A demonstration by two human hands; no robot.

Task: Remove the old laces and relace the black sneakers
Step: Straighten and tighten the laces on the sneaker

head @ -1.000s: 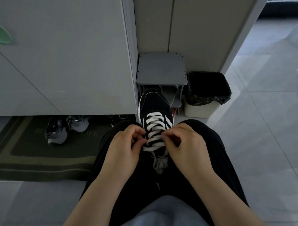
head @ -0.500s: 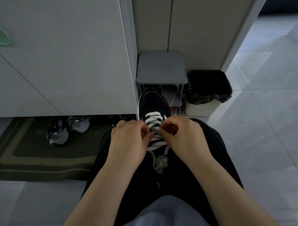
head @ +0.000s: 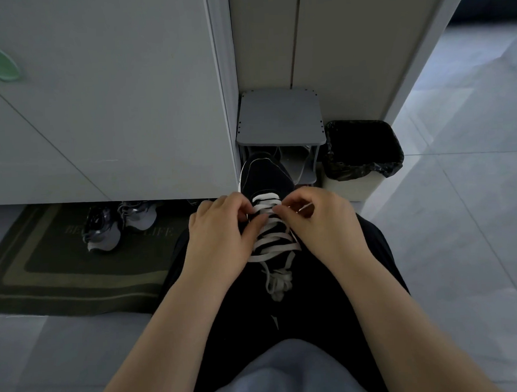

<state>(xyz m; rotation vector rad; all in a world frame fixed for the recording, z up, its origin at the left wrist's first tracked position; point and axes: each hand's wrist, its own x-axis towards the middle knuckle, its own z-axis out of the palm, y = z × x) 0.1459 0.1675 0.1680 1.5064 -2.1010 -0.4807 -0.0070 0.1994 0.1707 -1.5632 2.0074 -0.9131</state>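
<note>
Centrally, a black sneaker (head: 265,177) was seen lying against the black trousers (head: 286,328) of a seated person, with its toe pointed away from the body. A white lace (head: 271,242) was threaded across the sneaker's tongue in several crossed rows. Its loose ends were gathered in a tangled bunch at the heel end of the sneaker, nearest the body.

The left hand (head: 220,236) was laid against the sneaker's left side. Its fingers were curled inward, and the lace was pinched at one of the rows nearest the toe. The right hand (head: 320,222) was set against the sneaker's right side, likewise curled. A thin strand of the lace was pinched there between thumb and fingertips and showed within the curl of the hand. The two hands were set close together, with only the lacing between them.

Just beyond the sneaker's toe, a small grey shelf unit (head: 279,118) was placed against the wall. To the right of the toe, beside that unit, a bin (head: 354,185) lined with a black bag was found. Well to the left of the sneaker, a pair of grey trainers (head: 116,228) was seen on a dark doormat (head: 62,272), under the edge of a white cabinet (head: 99,114). Pale floor tiles (head: 461,246) were spread to the sneaker's right.
</note>
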